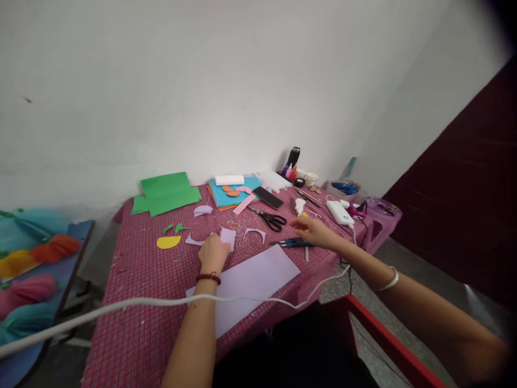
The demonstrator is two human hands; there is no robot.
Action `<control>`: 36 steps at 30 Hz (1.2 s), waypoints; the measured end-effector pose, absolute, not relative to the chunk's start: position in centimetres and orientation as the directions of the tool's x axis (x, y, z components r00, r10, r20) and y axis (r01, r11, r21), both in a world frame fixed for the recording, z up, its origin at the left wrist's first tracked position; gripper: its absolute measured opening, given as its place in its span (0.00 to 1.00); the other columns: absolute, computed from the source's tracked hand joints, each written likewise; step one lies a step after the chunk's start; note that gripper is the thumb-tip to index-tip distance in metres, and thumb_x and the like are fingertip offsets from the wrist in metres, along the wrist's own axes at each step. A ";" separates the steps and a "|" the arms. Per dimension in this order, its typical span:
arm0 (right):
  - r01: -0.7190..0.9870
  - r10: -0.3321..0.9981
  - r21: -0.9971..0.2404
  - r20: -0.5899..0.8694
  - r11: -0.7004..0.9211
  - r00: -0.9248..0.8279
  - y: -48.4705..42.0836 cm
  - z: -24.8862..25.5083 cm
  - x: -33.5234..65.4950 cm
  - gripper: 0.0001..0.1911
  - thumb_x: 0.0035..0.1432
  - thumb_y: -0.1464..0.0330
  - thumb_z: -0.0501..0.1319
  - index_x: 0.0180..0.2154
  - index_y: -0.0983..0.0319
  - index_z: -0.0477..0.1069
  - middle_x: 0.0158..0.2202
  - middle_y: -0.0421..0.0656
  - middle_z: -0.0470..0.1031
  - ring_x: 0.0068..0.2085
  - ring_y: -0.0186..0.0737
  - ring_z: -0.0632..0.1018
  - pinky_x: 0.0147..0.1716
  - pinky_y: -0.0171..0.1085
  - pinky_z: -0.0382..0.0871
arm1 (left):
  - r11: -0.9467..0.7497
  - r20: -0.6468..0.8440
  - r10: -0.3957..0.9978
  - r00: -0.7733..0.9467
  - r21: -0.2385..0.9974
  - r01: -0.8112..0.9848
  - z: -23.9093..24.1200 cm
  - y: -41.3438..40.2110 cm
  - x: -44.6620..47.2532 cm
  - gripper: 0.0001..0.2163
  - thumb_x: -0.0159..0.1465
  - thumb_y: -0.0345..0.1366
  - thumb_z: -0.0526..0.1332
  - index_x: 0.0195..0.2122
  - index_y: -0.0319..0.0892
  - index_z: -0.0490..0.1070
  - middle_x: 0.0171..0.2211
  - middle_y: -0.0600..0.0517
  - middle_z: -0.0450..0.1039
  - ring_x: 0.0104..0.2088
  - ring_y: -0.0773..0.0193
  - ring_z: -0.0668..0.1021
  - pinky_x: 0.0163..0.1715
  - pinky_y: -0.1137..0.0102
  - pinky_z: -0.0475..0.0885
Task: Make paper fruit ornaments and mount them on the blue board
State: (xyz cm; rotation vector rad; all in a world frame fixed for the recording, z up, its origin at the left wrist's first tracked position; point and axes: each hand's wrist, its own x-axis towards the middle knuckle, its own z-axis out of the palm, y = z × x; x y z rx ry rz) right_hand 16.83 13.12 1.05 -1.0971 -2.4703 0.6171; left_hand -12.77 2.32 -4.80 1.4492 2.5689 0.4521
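Note:
My left hand (213, 254), wearing a dark red bead bracelet, is curled with its fingertips mostly hidden, closed on a lavender paper piece (228, 238). Thin curved lavender offcuts (255, 234) lie around it. Just in front of my wrist, a large lavender sheet (258, 280) extends to the table's near edge. My right hand (313, 230) hovers over a dark blue-handled tool (297, 243), its fingers apart and nothing visible in them. Black-handled scissors (272, 220) lie beyond it, blades partly apart.
Green sheets (167, 194), a yellow paper shape (168, 242), a black phone (267, 198) and a white power bank (340, 212) lie on the checked tablecloth (137, 269). A white cable (161, 302) crosses before my left forearm. Paper decorations (56, 248) sit on a blue table leftward.

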 end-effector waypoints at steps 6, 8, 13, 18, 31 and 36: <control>0.558 0.667 -0.428 0.157 0.711 -0.728 9.6 0.8 16.7 0.12 0.59 0.72 0.58 0.45 0.64 0.74 0.41 0.49 0.76 0.42 0.43 0.76 0.44 0.41 0.69 | 0.421 0.114 0.876 -0.469 0.295 0.858 -4.9 2.3 -11.7 0.17 0.62 0.38 0.55 0.47 0.30 0.70 0.49 0.31 0.71 0.52 0.43 0.74 0.45 0.59 0.69; 0.549 0.650 -0.419 0.143 0.723 -0.746 9.4 0.8 17.2 0.12 0.59 0.73 0.57 0.45 0.63 0.74 0.40 0.48 0.76 0.42 0.43 0.75 0.44 0.40 0.68 | 0.385 0.131 0.890 -0.437 0.297 0.874 -4.9 2.5 -11.3 0.16 0.63 0.37 0.55 0.45 0.30 0.71 0.48 0.31 0.71 0.52 0.43 0.73 0.47 0.57 0.67; 0.470 0.599 -0.478 0.158 0.742 -0.785 10.8 1.2 17.3 0.12 0.61 0.73 0.57 0.46 0.63 0.73 0.41 0.48 0.76 0.41 0.42 0.76 0.43 0.40 0.68 | 0.257 0.121 0.937 -0.326 0.393 0.883 -3.6 2.8 -11.1 0.06 0.62 0.31 0.53 0.34 0.40 0.70 0.36 0.44 0.75 0.40 0.58 0.76 0.42 0.67 0.67; 0.243 0.518 -0.661 0.257 0.710 -0.816 11.3 1.1 14.9 0.22 0.60 0.70 0.59 0.57 0.63 0.66 0.50 0.50 0.73 0.47 0.42 0.76 0.49 0.43 0.69 | 0.152 0.170 0.943 -0.286 0.546 0.824 -0.7 0.2 -10.4 0.08 0.62 0.36 0.52 0.32 0.43 0.69 0.27 0.55 0.70 0.29 0.65 0.72 0.30 0.72 0.64; -0.066 0.315 -0.998 0.062 -0.004 -0.947 6.3 -2.9 9.3 0.11 0.60 0.68 0.58 0.45 0.65 0.66 0.38 0.42 0.71 0.37 0.35 0.71 0.40 0.34 0.67 | 0.013 0.360 0.722 -0.590 0.846 0.532 -2.5 -5.3 -1.8 0.06 0.58 0.40 0.64 0.32 0.43 0.73 0.38 0.50 0.72 0.40 0.60 0.75 0.42 0.67 0.69; 0.024 0.444 -0.999 -0.005 0.037 -0.896 4.0 -3.5 9.8 0.10 0.58 0.71 0.57 0.43 0.64 0.66 0.37 0.41 0.71 0.38 0.35 0.70 0.38 0.33 0.65 | -0.081 0.118 0.614 -0.780 0.993 0.086 -5.8 -6.2 0.2 0.18 0.57 0.41 0.66 0.48 0.44 0.71 0.50 0.47 0.70 0.51 0.57 0.73 0.52 0.64 0.68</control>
